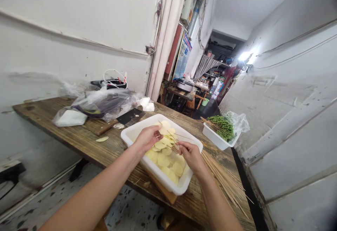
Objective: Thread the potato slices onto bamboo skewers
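A white plastic tub (189, 182) sits on the wooden table with many thin, pale yellow slices (163, 160) inside. Over its left part, my left hand (149, 138) pinches a pale slice (165, 125) near the tip of a thin stick. My right hand (190, 154) is closed on a thin wooden skewer above the tub's right side. The skewer points up and to the left, toward the slices by my left fingers. More loose skewers (223, 175) lie fanned out on the table to the right, partly behind my right wrist.
On the wooden table (52, 108), a cleaver (121, 121) and plastic bags (105, 101) lie at the back left. A stray slice (102, 139) rests near the cleaver. At the right edge stands a white container (217, 139) of green clusters (222, 126) and skewers.
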A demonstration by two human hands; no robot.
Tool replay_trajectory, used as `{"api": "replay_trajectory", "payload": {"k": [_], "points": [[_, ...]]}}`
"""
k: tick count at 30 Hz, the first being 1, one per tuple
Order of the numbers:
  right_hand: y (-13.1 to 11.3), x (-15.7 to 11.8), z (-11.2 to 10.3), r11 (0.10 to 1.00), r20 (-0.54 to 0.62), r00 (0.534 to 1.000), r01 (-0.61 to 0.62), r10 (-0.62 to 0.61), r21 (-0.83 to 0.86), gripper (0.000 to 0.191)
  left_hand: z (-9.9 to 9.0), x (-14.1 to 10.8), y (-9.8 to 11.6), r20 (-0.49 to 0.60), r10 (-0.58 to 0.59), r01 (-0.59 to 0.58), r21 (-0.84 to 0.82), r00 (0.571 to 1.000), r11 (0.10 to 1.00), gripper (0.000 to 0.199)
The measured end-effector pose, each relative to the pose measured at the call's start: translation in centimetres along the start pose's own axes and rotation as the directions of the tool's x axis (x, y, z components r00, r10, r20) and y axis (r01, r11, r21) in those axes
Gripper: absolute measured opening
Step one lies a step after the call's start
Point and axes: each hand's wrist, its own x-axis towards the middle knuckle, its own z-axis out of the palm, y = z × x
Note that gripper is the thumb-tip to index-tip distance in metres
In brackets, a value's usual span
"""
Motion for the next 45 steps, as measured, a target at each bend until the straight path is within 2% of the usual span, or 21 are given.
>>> {"api": "replay_trajectory", "payload": {"k": [3,6,8,12,19,25,30,34,36,37,39,41,42,43,45], "points": [[-0.3,0.5,0.8,0.999,0.021,1.000,-0.020,0.019,0.026,0.024,-0.1,-0.3,-0.4,0.048,0.066,-0.071,0.114,0.997,0.991,0.012],[-0.5,0.8,1.9,0.992,0.014,0.997,-0.080,0.079,0.093,0.020,-0.3,-0.4,-0.4,0.051,0.112,-0.118,0.134,0.992,0.984,0.020],[-0.7,1.0,2.6,0.985,-0.001,0.994,-0.105,0.107,0.140,0.018,-0.4,-0.4,-0.3,0.071,0.088,-0.098,0.143,0.994,0.985,0.021],[-1.1,1.4,3.6,0.972,-0.001,0.991,-0.133,0.136,0.195,0.020,-0.2,-0.6,-0.4,0.141,-0.036,0.003,0.226,0.989,0.974,0.019],[0.2,0.6,3.0,0.972,-0.034,0.989,-0.138,0.147,0.188,0.016,-0.3,-0.9,-0.4,0.105,0.014,-0.044,0.287,0.994,0.957,0.018],[1.1,0.0,3.0,0.977,-0.067,0.988,-0.129,0.142,0.168,0.011,0.0,-1.2,-0.3,0.161,-0.032,-0.026,0.345,0.986,0.938,0.026],[0.8,0.2,3.1,0.982,-0.146,0.980,-0.113,0.136,0.153,0.006,-0.2,-0.8,-0.5,0.086,0.071,-0.094,0.317,0.994,0.944,0.027],[0.6,0.2,2.8,0.984,-0.233,0.969,-0.040,0.081,0.175,0.015,-0.5,-0.7,-0.6,0.139,0.173,-0.216,0.409,0.975,0.887,0.029],[0.6,0.2,2.6,0.972,-0.254,0.962,-0.040,0.100,0.230,0.018,-0.6,-0.7,-0.7,0.185,0.220,-0.287,0.596,0.958,0.750,0.027],[0.6,0.2,2.6,0.965,-0.258,0.959,-0.049,0.117,0.256,0.019,-0.7,-0.7,-0.7,0.243,0.207,-0.319,0.711,0.948,0.626,0.025],[0.6,0.3,2.5,0.956,-0.263,0.954,-0.062,0.142,0.288,0.018,-0.8,-0.6,-0.9,0.401,0.055,-0.400,0.873,0.914,0.279,0.017],[0.6,0.3,2.5,0.952,-0.269,0.952,-0.064,0.149,0.301,0.017,-0.8,-0.5,-1.3,0.487,-0.168,-0.502,0.863,0.857,-0.059,0.014],[0.5,0.3,2.4,0.950,-0.271,0.951,-0.064,0.151,0.306,0.016,-0.6,-0.4,-1.5,0.494,-0.242,-0.539,0.821,0.835,-0.187,0.013],[0.4,0.2,2.4,0.949,-0.272,0.950,-0.066,0.155,0.310,0.016,-0.5,-0.5,-1.8,0.486,-0.283,-0.557,0.777,0.827,-0.293,0.013],[0.3,0.2,2.4,0.948,-0.276,0.947,-0.071,0.161,0.310,0.015,-0.1,-0.6,-2.4,0.455,-0.319,-0.556,0.703,0.831,-0.443,0.014]]}}
